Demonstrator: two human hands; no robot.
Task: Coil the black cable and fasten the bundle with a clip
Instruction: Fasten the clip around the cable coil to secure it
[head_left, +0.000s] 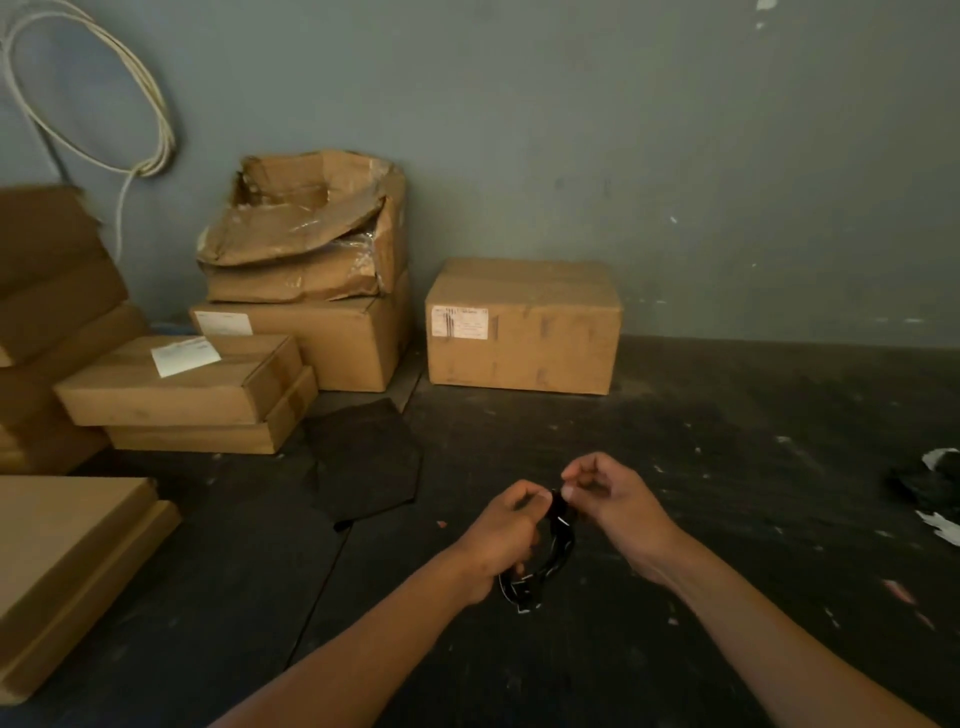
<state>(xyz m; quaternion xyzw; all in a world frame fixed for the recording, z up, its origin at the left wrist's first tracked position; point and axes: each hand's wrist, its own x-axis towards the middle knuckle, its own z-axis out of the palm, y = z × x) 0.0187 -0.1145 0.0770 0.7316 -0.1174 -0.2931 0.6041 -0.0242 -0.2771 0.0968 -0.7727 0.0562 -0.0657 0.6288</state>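
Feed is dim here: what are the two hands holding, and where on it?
Both hold the coiled black cable: left hand closed around its left side, right hand pinching the top of the loop. No clip can be made out.

A single head-worn camera looks forward and down over the dark floor toward a grey wall. Both forearms reach in from the bottom edge, close to the lens. Cardboard boxes stand farther off against the wall.

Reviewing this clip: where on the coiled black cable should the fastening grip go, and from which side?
Pinch the top of the cable bundle from the right, where the right hand meets it; the left hand already clamps the loop's left side, leaving the top strands gathered.
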